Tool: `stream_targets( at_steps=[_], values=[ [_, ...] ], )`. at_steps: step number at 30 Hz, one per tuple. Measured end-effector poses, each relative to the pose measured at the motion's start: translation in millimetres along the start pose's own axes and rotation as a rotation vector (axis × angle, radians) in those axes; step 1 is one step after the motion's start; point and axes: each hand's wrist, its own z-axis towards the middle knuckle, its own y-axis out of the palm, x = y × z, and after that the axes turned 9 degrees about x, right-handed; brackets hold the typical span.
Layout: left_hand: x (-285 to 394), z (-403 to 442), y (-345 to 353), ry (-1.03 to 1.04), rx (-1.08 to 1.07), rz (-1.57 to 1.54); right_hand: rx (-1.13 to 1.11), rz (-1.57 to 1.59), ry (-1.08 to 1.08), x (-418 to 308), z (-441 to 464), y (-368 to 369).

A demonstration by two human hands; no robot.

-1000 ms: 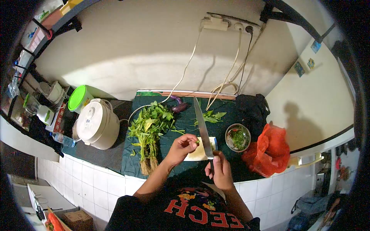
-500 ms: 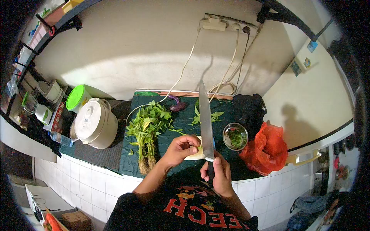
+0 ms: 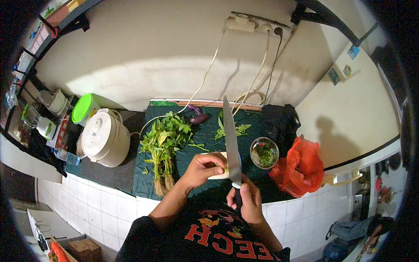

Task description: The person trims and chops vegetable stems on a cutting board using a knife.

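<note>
My right hand is wrapped round the black handle of a large kitchen knife, its broad blade pointing up and away from me. Left of the blade, my left hand is closed in a pinch, and a bit of yellow-green shows at the fingertips, too small to name. Beneath the fingers lies a whitish board, mostly hidden by hand and knife. A bunch of leafy greens with roots lies to the left. Loose leaves lie behind the knife.
A glass bowl with chopped greens and a red plastic bag are on the right. A purple eggplant lies at the back. The rice cooker stands left, a fridge right. Cords hang from the wall sockets.
The knife has shifted slightly, its tip now a little lower and further left. Both hands keep their grips. The whole view has moved slightly.
</note>
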Motion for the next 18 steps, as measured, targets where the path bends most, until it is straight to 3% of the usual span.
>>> stream_targets(
  at_steps=[12, 18],
  values=[
    [-14.9, 2.5, -14.9, 0.034, -0.033, 0.021, -0.044, 0.063, 0.111, 9.3, -6.4, 0.4],
    [-7.7, 3.1, -12.4, -0.076, 0.008, -0.112, -0.087, 0.011, 0.126, 9.0, -6.6, 2.9]
  ],
)
